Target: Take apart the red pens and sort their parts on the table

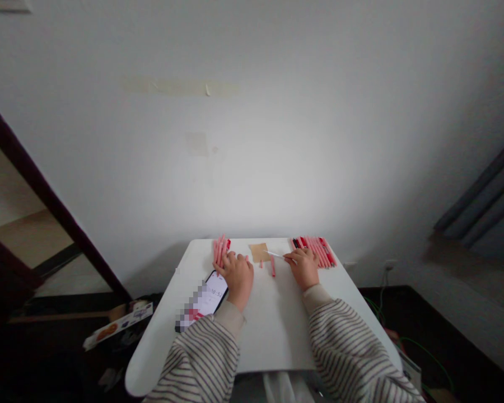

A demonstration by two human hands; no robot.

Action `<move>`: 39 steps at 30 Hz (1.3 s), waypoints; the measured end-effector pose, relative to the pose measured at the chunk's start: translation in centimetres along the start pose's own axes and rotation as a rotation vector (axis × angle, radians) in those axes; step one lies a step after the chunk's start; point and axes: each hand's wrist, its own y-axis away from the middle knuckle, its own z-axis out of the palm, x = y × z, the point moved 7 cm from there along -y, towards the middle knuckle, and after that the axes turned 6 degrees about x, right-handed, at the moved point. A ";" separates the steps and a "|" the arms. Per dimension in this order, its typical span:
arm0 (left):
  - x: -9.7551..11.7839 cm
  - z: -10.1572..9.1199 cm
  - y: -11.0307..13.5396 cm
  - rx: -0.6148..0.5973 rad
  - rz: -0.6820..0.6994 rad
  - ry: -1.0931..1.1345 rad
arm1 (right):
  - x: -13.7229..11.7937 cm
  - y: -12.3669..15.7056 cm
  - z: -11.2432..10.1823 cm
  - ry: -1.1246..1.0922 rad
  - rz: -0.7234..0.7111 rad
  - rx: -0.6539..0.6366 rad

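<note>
My right hand (304,267) pinches a thin white stick (276,255), which looks like a pen refill, its tip pointing left over a small tan paper square (259,252). My left hand (237,277) has its fingers bent at the lower ends of a small bundle of pink pens (219,250). A bit of pink shows by its thumb; what the fingers hold is hidden. Between the hands lie a short pink tube (273,267) and a tiny pink piece (261,265). Beyond my right hand, several pink pens (321,250) lie side by side, with red and black parts among them.
A lit phone (210,296) lies slanted on the white table (277,336), beside my left forearm. The table's far edge stands close to a pale wall (252,140). A box (120,324) sits low at the left; a green cable (428,347) runs along the floor at the right.
</note>
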 end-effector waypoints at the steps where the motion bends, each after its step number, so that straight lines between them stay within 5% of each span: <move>1: 0.0 0.0 0.0 -0.004 -0.001 0.001 | 0.0 0.0 0.0 -0.002 -0.001 0.001; 17: 0.1 -0.8 -0.1 -0.036 -0.033 0.021 | 0.0 0.1 0.0 -0.016 0.002 0.003; 29: 1.6 -0.1 0.0 -0.103 0.064 0.367 | -0.4 0.1 0.1 -0.019 -0.021 -0.016; 39: 1.7 -0.2 0.0 -0.102 0.053 0.412 | -0.7 0.1 0.2 -0.037 -0.027 -0.038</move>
